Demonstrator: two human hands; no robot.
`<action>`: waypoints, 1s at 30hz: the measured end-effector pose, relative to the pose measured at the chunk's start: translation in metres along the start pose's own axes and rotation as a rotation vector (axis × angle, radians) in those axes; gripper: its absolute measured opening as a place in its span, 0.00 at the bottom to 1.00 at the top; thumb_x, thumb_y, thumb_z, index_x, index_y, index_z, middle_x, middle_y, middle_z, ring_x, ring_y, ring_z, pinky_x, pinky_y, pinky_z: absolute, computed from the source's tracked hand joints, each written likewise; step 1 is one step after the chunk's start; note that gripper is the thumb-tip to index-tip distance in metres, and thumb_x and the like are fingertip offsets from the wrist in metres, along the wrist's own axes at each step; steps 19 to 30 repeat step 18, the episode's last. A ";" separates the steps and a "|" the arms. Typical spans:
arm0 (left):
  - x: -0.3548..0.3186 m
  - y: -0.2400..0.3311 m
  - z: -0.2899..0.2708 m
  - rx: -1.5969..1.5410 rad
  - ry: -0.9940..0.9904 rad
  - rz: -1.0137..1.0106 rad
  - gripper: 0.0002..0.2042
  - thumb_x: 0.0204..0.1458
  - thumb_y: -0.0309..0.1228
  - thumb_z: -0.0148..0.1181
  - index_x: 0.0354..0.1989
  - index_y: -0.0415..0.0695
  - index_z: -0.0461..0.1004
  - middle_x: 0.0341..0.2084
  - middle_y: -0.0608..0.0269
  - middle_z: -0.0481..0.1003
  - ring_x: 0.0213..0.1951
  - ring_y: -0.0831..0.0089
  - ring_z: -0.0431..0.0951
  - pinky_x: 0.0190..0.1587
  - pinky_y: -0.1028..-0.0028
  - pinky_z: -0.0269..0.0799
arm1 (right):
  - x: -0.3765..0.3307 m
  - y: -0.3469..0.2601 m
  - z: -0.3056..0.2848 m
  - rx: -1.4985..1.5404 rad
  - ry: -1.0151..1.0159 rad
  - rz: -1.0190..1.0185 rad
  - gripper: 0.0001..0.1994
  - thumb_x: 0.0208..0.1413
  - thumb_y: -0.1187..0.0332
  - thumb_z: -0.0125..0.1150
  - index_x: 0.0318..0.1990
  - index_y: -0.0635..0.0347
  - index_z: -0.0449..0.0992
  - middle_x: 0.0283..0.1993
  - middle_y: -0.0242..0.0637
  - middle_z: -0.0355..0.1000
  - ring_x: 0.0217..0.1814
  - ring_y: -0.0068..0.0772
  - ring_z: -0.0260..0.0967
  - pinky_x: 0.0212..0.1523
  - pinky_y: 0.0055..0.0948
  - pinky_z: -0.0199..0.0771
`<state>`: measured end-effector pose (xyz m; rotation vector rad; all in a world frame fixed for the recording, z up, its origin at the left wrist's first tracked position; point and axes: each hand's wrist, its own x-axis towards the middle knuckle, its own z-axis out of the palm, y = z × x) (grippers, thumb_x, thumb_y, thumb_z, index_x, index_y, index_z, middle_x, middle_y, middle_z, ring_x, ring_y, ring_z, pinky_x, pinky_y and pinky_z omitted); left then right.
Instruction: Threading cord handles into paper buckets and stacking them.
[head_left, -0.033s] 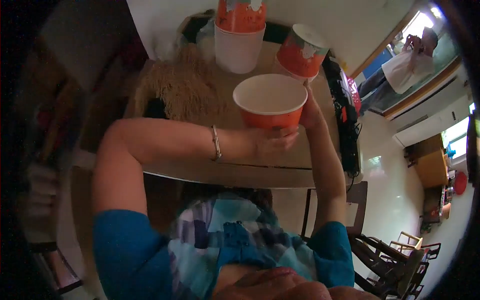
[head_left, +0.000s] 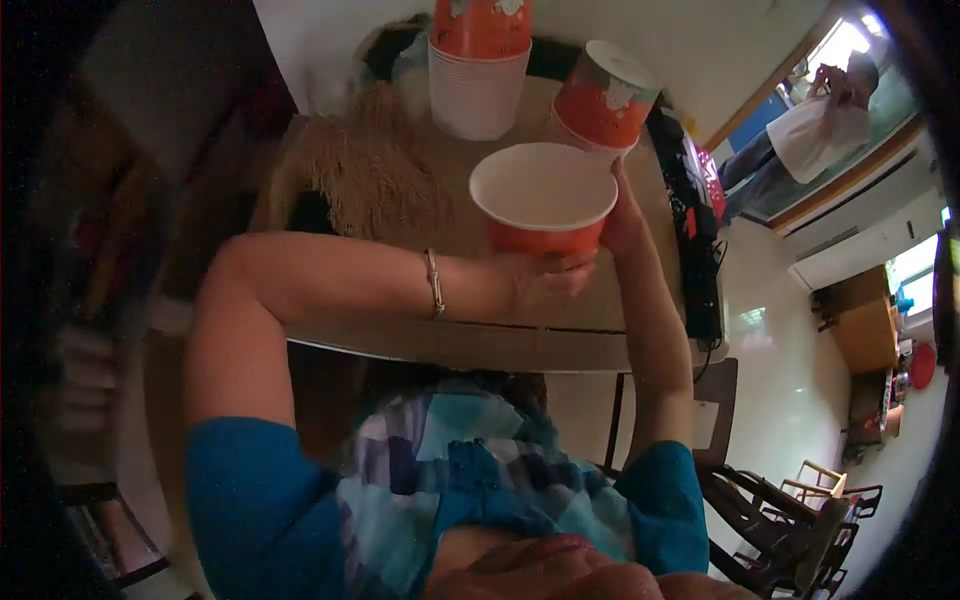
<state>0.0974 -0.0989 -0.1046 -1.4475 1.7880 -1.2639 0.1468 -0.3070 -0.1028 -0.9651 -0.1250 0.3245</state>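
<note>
An orange paper bowl (head_left: 545, 240) with a white inside and white rim is held above the table, tilted slightly so its mouth shows. My right hand (head_left: 622, 222) grips its right side, with fingertips up near the rim. Across the near side, my left hand (head_left: 553, 284) lies with bent fingers against the lower wall; it is a little blurred. A metal bangle (head_left: 434, 283) circles my left wrist. Behind the bowl stands a tall stack of white cups or bowls (head_left: 478, 95) topped by orange ones. To its right is another orange paper bowl stack (head_left: 605, 100), upside down.
A brown fringed bundle (head_left: 375, 170) lies at the table's left. Dark items with a cable (head_left: 690, 230) line the right edge of the table (head_left: 450, 345). Dark chairs (head_left: 770, 510) stand at lower right. Another person (head_left: 820, 130) stands in the far right doorway.
The bowl has shifted very slightly up and right in view, still between both hands. The view itself has moved a little.
</note>
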 end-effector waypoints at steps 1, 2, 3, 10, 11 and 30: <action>0.001 0.009 0.004 -0.092 0.028 -0.007 0.18 0.42 0.34 0.54 0.45 0.44 0.73 0.53 0.54 0.66 0.60 0.52 0.61 0.67 0.49 0.46 | -0.006 0.004 -0.010 0.015 0.008 0.006 0.39 0.57 0.35 0.38 0.63 0.60 0.59 0.63 0.44 0.61 0.64 0.42 0.59 0.63 0.42 0.59; 0.001 0.017 0.009 -0.183 0.057 -0.014 0.20 0.41 0.33 0.54 0.46 0.44 0.72 0.53 0.54 0.66 0.60 0.53 0.61 0.67 0.49 0.46 | -0.011 0.008 -0.019 0.014 0.039 -0.007 0.38 0.57 0.36 0.39 0.63 0.60 0.58 0.63 0.44 0.60 0.64 0.42 0.58 0.63 0.42 0.58; 0.001 0.029 0.019 -0.203 0.050 -0.014 0.20 0.41 0.33 0.54 0.46 0.44 0.72 0.53 0.54 0.66 0.60 0.53 0.61 0.67 0.49 0.46 | -0.015 0.012 -0.023 0.013 0.067 -0.013 0.37 0.58 0.37 0.40 0.63 0.60 0.58 0.63 0.43 0.60 0.64 0.41 0.58 0.63 0.41 0.58; 0.002 0.031 0.013 -0.070 -0.004 0.091 0.21 0.43 0.32 0.52 0.49 0.43 0.70 0.52 0.54 0.67 0.60 0.55 0.62 0.67 0.53 0.47 | -0.031 0.016 -0.024 -0.076 -0.057 -0.061 0.32 0.60 0.45 0.45 0.63 0.59 0.58 0.64 0.39 0.60 0.65 0.38 0.56 0.64 0.38 0.55; 0.000 0.032 0.012 -0.099 -0.029 0.095 0.21 0.44 0.34 0.50 0.50 0.44 0.69 0.53 0.54 0.66 0.60 0.58 0.62 0.67 0.57 0.49 | -0.031 0.017 -0.021 -0.106 -0.022 -0.073 0.31 0.60 0.46 0.45 0.63 0.58 0.58 0.63 0.39 0.60 0.65 0.37 0.56 0.65 0.38 0.54; -0.019 0.046 0.011 0.010 -0.107 0.002 0.22 0.62 0.44 0.41 0.63 0.54 0.56 0.58 0.53 0.62 0.60 0.56 0.62 0.66 0.60 0.49 | -0.028 0.021 -0.023 -0.193 -0.007 -0.079 0.37 0.55 0.41 0.50 0.64 0.56 0.56 0.66 0.37 0.57 0.68 0.34 0.52 0.66 0.37 0.50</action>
